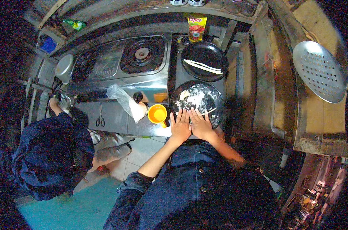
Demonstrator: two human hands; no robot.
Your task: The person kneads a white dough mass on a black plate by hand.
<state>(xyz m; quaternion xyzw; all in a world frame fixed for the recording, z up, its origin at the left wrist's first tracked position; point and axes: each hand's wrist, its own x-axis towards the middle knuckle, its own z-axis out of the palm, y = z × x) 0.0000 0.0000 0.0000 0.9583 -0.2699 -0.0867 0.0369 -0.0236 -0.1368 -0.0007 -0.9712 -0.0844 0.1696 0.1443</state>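
Both my hands lie side by side, palms down, on the near edge of a round black plate (216, 92) dusted with white flour (197, 96). My left hand (180, 128) and my right hand (202, 125) have their fingers stretched out over a thin dough strip (211, 110). Most of that strip is hidden under the fingers; one end pokes out to the right. A small lump of dough (184, 94) rests in the flour. On a second black plate (204, 50) behind, long dough strips (202, 66) lie slantwise.
Left of my hands stand an orange cup (157, 114) and a plastic bag (124, 100) with white powder. Scissors (100, 119) lie farther left, before a gas stove (142, 55). A yellow pouch (196, 30) stands behind the plates. Another person (47, 157) works at left. A perforated metal ladle (319, 71) hangs right.
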